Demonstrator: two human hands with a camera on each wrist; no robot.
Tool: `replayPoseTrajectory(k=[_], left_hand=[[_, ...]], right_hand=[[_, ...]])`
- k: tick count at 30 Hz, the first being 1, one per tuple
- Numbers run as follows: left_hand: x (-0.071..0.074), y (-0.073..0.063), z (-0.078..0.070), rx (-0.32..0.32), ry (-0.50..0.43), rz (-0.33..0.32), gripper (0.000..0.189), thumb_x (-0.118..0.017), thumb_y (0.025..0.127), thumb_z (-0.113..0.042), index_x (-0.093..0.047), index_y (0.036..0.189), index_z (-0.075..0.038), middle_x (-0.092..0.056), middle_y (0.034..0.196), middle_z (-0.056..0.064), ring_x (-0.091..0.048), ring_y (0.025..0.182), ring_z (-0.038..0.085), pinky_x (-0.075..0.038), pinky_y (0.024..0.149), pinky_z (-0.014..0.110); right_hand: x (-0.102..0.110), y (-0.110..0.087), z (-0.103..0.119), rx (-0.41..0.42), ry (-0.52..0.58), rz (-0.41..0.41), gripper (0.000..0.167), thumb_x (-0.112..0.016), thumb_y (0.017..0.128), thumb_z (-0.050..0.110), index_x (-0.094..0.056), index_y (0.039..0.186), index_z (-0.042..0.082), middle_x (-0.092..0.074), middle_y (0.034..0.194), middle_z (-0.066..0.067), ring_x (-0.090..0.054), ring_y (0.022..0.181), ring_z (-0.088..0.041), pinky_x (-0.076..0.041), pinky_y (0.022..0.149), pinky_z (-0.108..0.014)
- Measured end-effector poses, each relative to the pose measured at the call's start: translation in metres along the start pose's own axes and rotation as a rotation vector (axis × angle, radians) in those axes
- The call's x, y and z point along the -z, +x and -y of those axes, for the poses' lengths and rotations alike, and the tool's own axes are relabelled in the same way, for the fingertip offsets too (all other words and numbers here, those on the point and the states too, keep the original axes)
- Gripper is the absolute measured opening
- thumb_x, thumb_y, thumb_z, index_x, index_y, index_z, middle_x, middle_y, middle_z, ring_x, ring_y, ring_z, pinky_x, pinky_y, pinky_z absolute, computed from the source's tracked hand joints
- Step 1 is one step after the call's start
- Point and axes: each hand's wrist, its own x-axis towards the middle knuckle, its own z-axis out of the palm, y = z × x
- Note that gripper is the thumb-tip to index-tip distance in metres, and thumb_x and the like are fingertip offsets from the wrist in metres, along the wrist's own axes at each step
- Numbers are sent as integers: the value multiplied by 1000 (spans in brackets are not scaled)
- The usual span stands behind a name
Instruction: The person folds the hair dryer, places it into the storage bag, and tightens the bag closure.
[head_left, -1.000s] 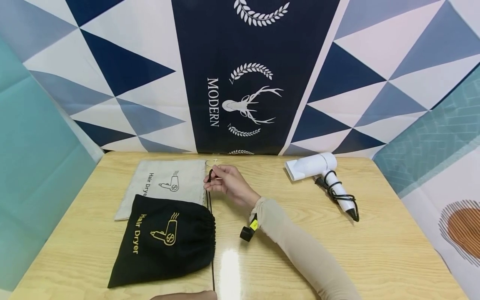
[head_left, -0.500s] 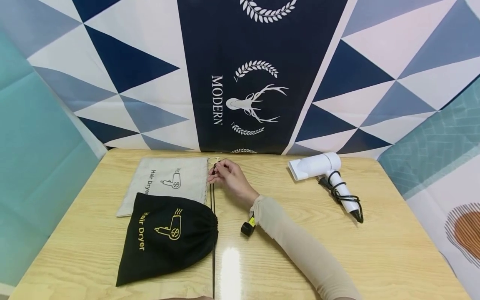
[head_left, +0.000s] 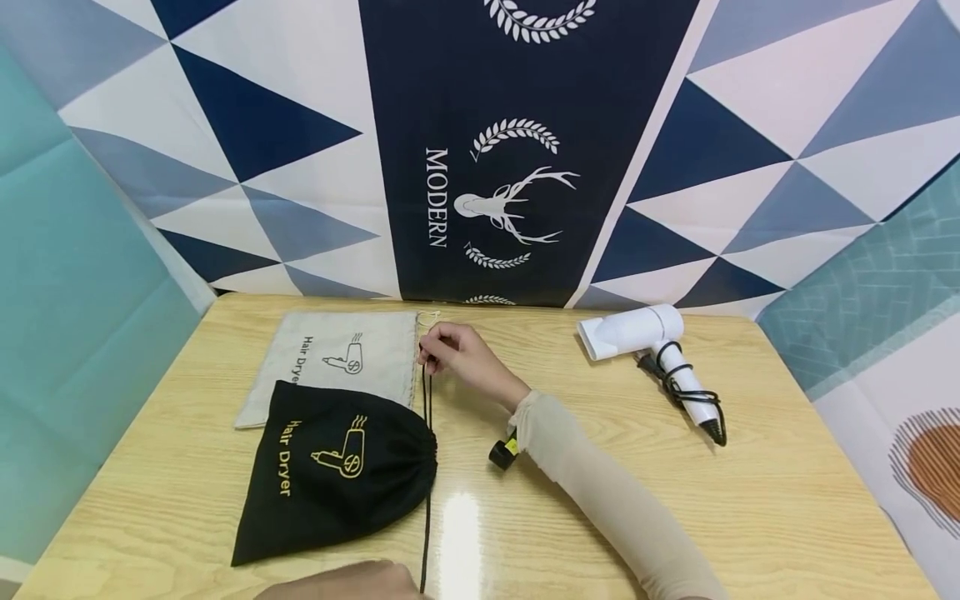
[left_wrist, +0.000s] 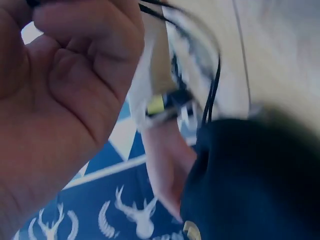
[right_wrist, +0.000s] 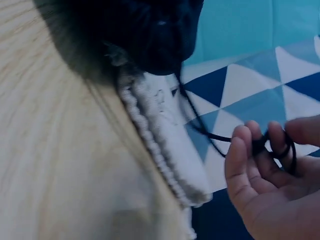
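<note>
The left hand (head_left: 360,582) and right hand (head_left: 461,358) gripped the thin black cord (head_left: 427,533) either side of the flat black fabric pouch (head_left: 330,483) on the pale wooden table (head_left: 750,517), apparently to cinch it.

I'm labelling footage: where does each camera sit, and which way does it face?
Head: on the head, facing forward and down at the table, black bag, white bag and dryer; right hand, sleeve and part of left hand show.
Left wrist: on that wrist, facing past the left hand to the black bag; right hand shows too.
Right wrist: on that wrist, facing past the right hand to both bags; only that hand shows.
Both wrist views share the cord.
</note>
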Motion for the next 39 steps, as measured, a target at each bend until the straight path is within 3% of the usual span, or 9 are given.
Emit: replayPoseTrajectory(k=[3, 7, 13, 17, 20, 22, 30, 35, 39], left_hand=[[30, -2, -27, 24, 290, -71, 19, -66, 89, -24, -56, 73, -24, -43, 61, -22, -33, 53, -15, -33, 45, 9], [65, -8, -61, 219, 265, -109, 21, -67, 87, -11, -54, 73, -19, -36, 59, -18, -33, 50, -6, -30, 44, 13], [89, -25, -74, 326, 320, -260, 18, -64, 84, -1, -56, 80, -17, -43, 63, -17, -41, 53, -3, -36, 46, 18], [98, -40, -74, 548, 426, -304, 22, -69, 76, 3, -62, 86, -16, -55, 70, -12, -55, 61, 6, -44, 49, 29], [104, -49, -71, 750, 470, -299, 28, -73, 73, 6, -65, 84, -18, -58, 72, -6, -59, 65, 15, -46, 51, 37], [108, -54, -71, 842, 494, -308, 27, -74, 75, 5, -65, 81, -19, -58, 73, -3, -59, 66, 18, -47, 52, 39], [121, -69, -77, 956, 571, -384, 16, -73, 82, -1, -69, 91, -14, -58, 81, 5, -59, 74, 23, -50, 52, 42], [130, -72, -84, 975, 562, -402, 18, -73, 84, -2, -69, 99, -10, -57, 79, 5, -61, 74, 22, -52, 53, 43], [134, -70, -90, 964, 563, -441, 26, -74, 83, -2, -68, 108, -6, -62, 83, 6, -63, 75, 23, -52, 54, 42]], right_hand=[[-2, -5, 11, 14, -84, 54, 26, -53, 104, 15, -63, 90, -4, -66, 88, -21, -61, 75, -42, -50, 77, -61], [-9, -13, 27, 66, -191, 166, 23, -55, 103, 14, -65, 87, 0, -65, 85, -23, -62, 73, -42, -54, 71, -50], [-34, -30, 45, 262, -472, 407, 23, -57, 102, 22, -65, 83, 11, -59, 71, -2, -55, 62, -12, -45, 60, -20], [-52, -44, 55, 395, -669, 461, 19, -58, 102, 25, -64, 86, 18, -54, 75, 10, -49, 64, 4, -42, 61, -11], [-64, -53, 60, 464, -754, 426, 16, -58, 102, 25, -67, 92, 17, -53, 81, 10, -48, 68, 6, -41, 64, -8], [-70, -59, 63, 502, -809, 396, 15, -57, 103, 25, -68, 95, 18, -53, 85, 10, -47, 71, 5, -40, 66, -7], [-90, -78, 71, 668, -1113, 339, 23, -52, 104, 28, -70, 113, 18, -58, 100, 5, -52, 86, -5, -47, 84, -17], [-99, -89, 71, 753, -1258, 290, 31, -48, 104, 37, -64, 126, 23, -60, 100, 4, -53, 75, -8, -50, 73, -20], [-106, -96, 73, 810, -1292, 311, 36, -43, 105, 42, -62, 130, 24, -61, 111, 2, -52, 70, -8, -48, 67, -20]])
